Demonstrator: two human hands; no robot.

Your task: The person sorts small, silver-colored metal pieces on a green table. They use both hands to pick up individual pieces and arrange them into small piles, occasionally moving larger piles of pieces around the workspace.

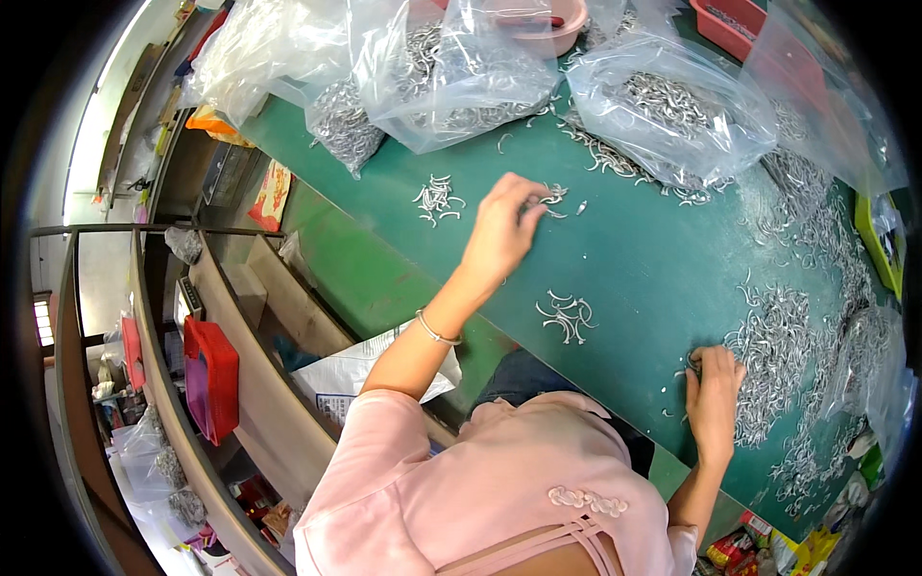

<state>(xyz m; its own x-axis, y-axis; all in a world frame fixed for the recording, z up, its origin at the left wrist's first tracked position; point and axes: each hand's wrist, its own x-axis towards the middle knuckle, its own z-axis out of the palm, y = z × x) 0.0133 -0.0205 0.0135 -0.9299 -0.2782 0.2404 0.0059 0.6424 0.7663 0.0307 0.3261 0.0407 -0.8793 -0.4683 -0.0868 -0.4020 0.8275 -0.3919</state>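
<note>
Small curved silver metal pieces lie in heaps on the green table [634,259]. My left hand [502,223], with a bracelet at the wrist, is over the table's middle. Its fingers are bent, thumb and forefinger apart, beside a small group of curved pieces [554,197]. My right hand [713,398] rests at the left edge of a large heap of curved pieces [773,360]. Its fingers curl inward and hide whatever is between them. Two more small groups lie apart: one pile [438,199] left of my left hand, another pile [566,316] nearer my body.
Clear plastic bags of metal pieces [451,86] [672,106] line the far side. A pink basin [557,24] and a red bin [735,29] stand behind them. A yellow-green tray [879,240] is at the right edge. Shelves with a red basket [211,374] stand left.
</note>
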